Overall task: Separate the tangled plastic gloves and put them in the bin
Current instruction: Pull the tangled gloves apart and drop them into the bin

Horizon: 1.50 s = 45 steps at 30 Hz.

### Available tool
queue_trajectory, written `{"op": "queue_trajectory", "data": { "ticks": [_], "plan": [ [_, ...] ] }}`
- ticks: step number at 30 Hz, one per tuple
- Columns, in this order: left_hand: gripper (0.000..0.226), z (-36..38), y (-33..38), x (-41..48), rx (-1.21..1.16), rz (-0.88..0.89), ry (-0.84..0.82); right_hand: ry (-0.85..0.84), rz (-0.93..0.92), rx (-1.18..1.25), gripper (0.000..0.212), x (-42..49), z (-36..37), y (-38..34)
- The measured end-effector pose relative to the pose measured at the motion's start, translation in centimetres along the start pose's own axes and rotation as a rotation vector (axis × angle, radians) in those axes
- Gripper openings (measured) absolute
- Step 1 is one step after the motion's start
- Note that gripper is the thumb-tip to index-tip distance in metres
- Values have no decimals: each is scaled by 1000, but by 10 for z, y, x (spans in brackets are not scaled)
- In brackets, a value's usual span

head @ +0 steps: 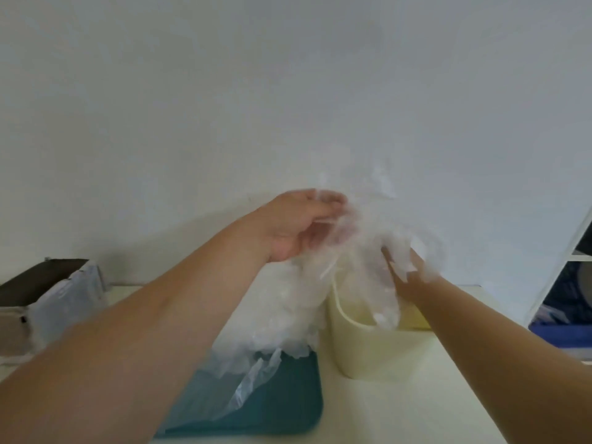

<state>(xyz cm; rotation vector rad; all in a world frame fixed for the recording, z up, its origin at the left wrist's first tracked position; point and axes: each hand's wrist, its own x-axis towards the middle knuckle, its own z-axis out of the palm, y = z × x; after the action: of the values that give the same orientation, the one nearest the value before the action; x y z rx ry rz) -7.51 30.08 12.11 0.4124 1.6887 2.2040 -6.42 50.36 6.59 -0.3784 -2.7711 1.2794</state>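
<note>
Hanging gloves (288, 302) crowd the mouth of the bin (362, 347); wall (288, 91) close behind.

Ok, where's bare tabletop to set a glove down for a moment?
Bare table lies in front of the cream bin, right of the teal tray. Crowded: the gloves hang over tray and bin, held by left hand and right hand.

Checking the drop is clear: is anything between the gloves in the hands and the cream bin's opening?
Nothing visible. The right hand holds a glove just above the open bin; the remaining tangle, gripped by the left hand, hangs beside it over the teal tray.
</note>
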Motion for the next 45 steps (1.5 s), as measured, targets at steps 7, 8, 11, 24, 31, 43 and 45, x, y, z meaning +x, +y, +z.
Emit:
{"op": "queue_trajectory", "data": {
  "ticks": [7, 8, 11, 24, 31, 43, 45],
  "plan": [
    [21, 23, -43, 56, 638, -125, 191, 263, -259, -145, 51, 9, -70, 15],
    [24, 25, -46, 60, 772, -116, 193, 317, -297, -187, 54, 4, -78, 14],
    [26, 36, -54, 69, 991, -95, 196, 453, -419, -141, 41, -8, -79, 5],
    [29, -9, -56, 31, 491, 142, 521, -430, -98, -754, 72, -14, 21, -13],
    [18, -31, -64, -21, 646, 154, 452, -513, -144, -1051, 57, 2, 47, 0],
    [15, -112, -84, -102, 1286, 37, 416, -40, -568, -668, 36, -72, 46, -85],
    [32, -127, -95, -119, 1347, -73, 426, -207, -624, -397, 33, -82, 80, -89]
  ]
}}
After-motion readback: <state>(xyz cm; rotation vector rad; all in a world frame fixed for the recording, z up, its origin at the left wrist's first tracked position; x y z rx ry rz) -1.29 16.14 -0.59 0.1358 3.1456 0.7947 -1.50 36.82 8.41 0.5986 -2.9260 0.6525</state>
